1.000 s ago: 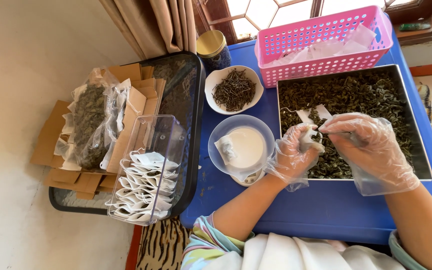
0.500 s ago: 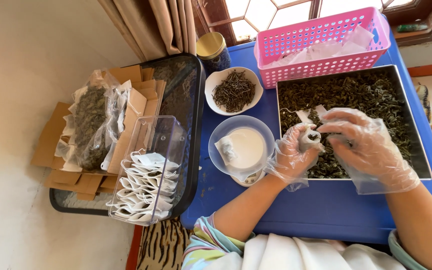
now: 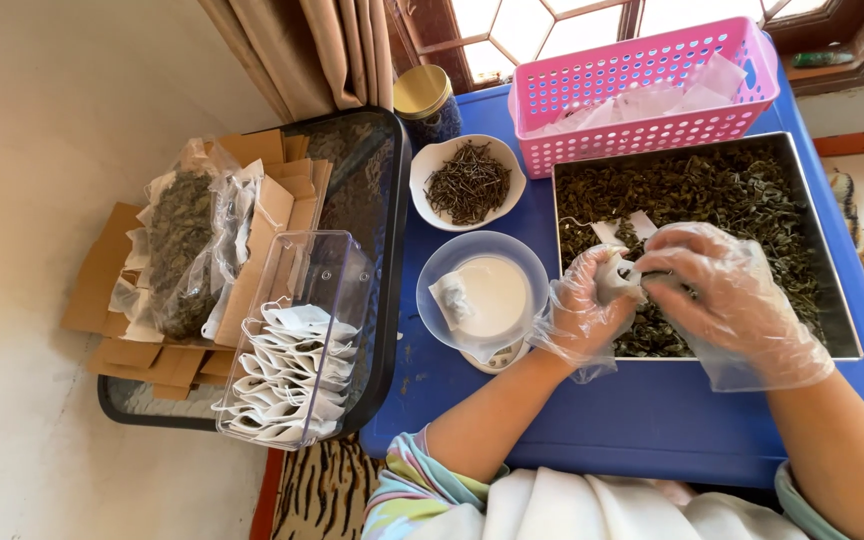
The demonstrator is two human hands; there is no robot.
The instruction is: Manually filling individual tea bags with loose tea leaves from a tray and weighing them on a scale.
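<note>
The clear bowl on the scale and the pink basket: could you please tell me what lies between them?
A white dish of dark twiggy bits, seen from the head camera.

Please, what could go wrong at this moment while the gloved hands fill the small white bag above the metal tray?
1. The left hand pinches the small bag while the right hand feeds leaves into it; some may miss the narrow mouth and fall back into the metal tray.
2. The loose gloves could catch on the bag.
3. The left forearm lies close to the scale bowl and might nudge it.

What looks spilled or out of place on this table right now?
Nothing stands out. The dried leaves stay inside the metal tray, the small white sachet lies in the clear bowl, and both gloved hands work over the tray.
</note>
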